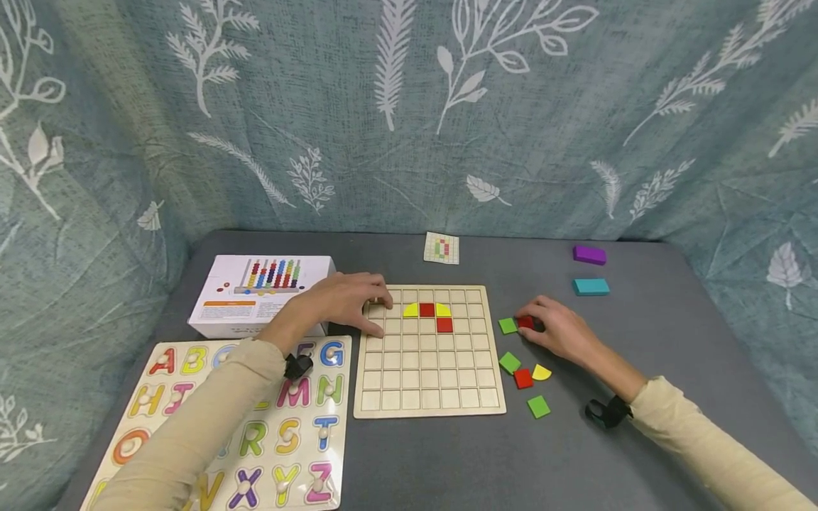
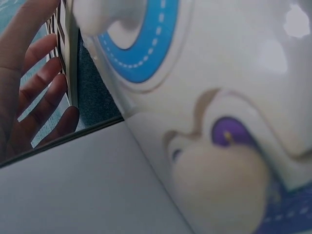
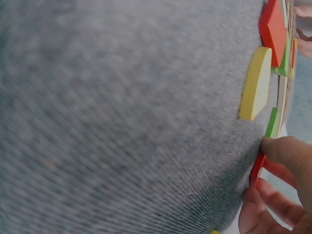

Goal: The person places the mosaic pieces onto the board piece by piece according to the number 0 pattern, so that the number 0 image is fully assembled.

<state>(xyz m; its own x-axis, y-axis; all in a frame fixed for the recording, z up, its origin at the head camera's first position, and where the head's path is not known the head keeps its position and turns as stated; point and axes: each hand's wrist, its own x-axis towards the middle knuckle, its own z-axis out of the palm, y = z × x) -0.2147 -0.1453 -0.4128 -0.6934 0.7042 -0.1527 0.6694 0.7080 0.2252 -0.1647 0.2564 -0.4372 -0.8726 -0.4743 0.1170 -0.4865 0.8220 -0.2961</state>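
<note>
A wooden grid board (image 1: 428, 383) lies on the grey table, with two yellow quarter-round tiles (image 1: 411, 310) and two red square tiles (image 1: 444, 325) set in its upper rows. My left hand (image 1: 348, 301) rests with straight fingers on the board's upper left corner; its fingers (image 2: 46, 97) lie by the board's edge. My right hand (image 1: 554, 328) pinches a red square tile (image 1: 525, 322) on the table right of the board, next to a green tile (image 1: 508, 326). In the right wrist view, thumb and fingers hold that red tile (image 3: 257, 168) by its edges.
Loose green (image 1: 509, 363), red (image 1: 522, 378) and yellow (image 1: 542, 372) tiles lie right of the board. A pattern card (image 1: 442, 248), purple block (image 1: 589, 255) and teal block (image 1: 591, 287) sit farther back. A white box (image 1: 255, 294) and alphabet puzzle (image 1: 281, 433) lie left.
</note>
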